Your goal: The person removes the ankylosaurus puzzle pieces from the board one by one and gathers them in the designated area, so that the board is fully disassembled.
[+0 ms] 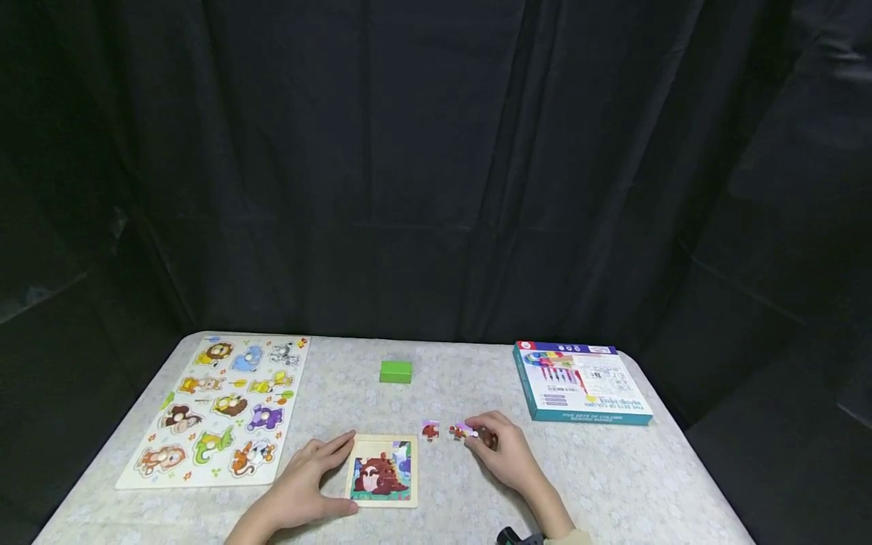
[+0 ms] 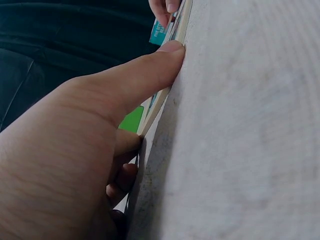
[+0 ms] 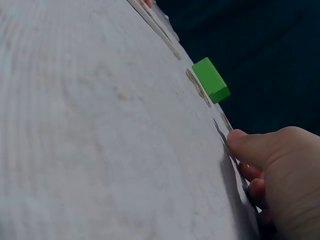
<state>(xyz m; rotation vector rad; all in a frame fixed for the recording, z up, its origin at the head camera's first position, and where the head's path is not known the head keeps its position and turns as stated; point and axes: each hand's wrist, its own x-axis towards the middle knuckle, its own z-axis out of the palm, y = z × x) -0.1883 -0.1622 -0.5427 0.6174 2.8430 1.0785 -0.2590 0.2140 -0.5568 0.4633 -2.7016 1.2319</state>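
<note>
A small square wooden jigsaw board (image 1: 383,503) with a brown dinosaur picture lies at the front middle of the table in the head view. My left hand (image 1: 304,487) grips its left side, index finger at the far corner and thumb at the near one. The left wrist view shows the thumb (image 2: 150,67) against the board's edge. Right of the board, my right hand (image 1: 506,453) pinches a jigsaw piece (image 1: 462,431) low over the table; its fingers partly hide the piece. Another jigsaw piece (image 1: 431,430), brown and lilac, lies just left of that hand.
A large animal peg puzzle (image 1: 225,409) covers the left of the table. A green block (image 1: 396,372) sits behind the jigsaw board. At the back right lies a teal and white toy box (image 1: 582,382). A black curtain (image 1: 436,166) hangs behind the table.
</note>
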